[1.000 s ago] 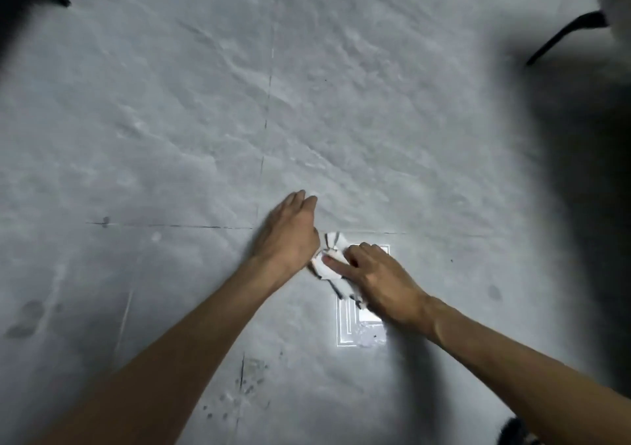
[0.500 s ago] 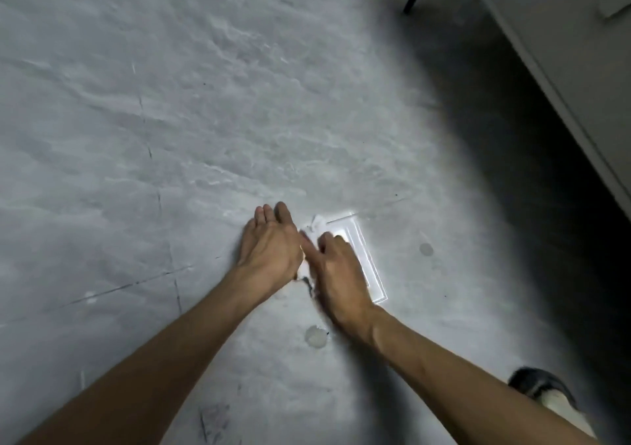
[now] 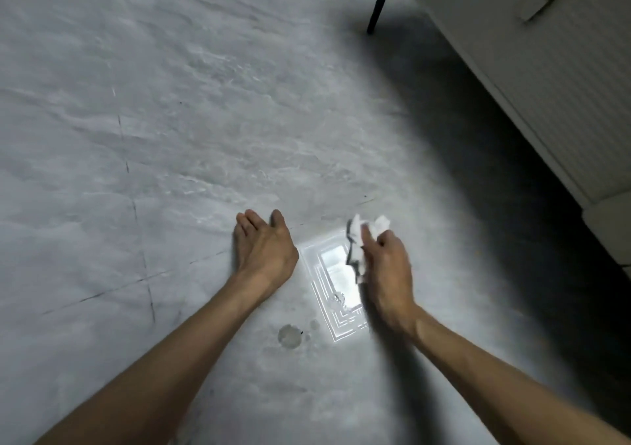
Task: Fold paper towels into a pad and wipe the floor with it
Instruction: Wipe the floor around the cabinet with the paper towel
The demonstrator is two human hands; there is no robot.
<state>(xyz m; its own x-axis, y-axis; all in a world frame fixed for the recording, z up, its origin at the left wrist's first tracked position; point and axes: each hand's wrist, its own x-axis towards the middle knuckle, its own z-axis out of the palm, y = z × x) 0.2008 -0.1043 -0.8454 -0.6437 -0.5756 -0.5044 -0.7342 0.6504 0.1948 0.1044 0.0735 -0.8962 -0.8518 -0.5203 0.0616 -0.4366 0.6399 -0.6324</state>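
Loosely, the right hand is pinching the crumpled paper towel just above the floor, right of the empty, spread left hand; light, limp, probably tearable, gathering its middle looks best.

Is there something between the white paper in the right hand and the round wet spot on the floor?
Nothing visible. The crumpled white paper towel wad in the right hand has bare grey marbled floor between it and the round wet spot.
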